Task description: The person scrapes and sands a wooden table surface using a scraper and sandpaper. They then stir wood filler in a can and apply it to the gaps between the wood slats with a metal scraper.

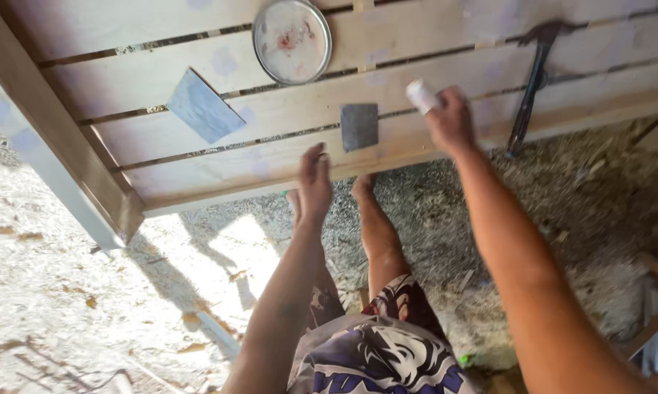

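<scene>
**A:** Which hand sits closer to the dark sanding sheet (pixel 359 125)?

**B:** The left hand (pixel 315 184). The sheet lies at about one o'clock from its fingertips, near but not touching. It rests flat on the slatted wooden frame (pixel 431 62), close to the front edge.

**A:** And the left fingers?

**B:** Stretched out and held together, empty, hovering over the front board. They grip nothing.

**A:** The right hand (pixel 451 122)?

**B:** Clenched round a small white roll (pixel 420 95), which sticks out at about eleven o'clock from the knuckles. The picture is blurred there, so I cannot tell what the roll is made of. From that hand the sheet lies at about nine o'clock, a little further off than from the left.

**A:** How does the sheet lie?

**B:** It is nearly square, slightly taller than wide, so its long axis runs roughly twelve to six, across the boards. Dark grey, matt, with worn edges.

**A:** What else is on the frame?

**B:** A second sheet, blue-grey (pixel 204 104), turned like a diamond, at about ten o'clock from the left hand and well apart. A round metal lid (pixel 291 40) with pale paste and a reddish smear, at twelve o'clock from the dark sheet. A hammer (pixel 531 84) at three o'clock from the right hand, its handle running roughly one to seven.

**A:** Below?

**B:** Bare feet on wood shavings (pixel 445 219).
</scene>
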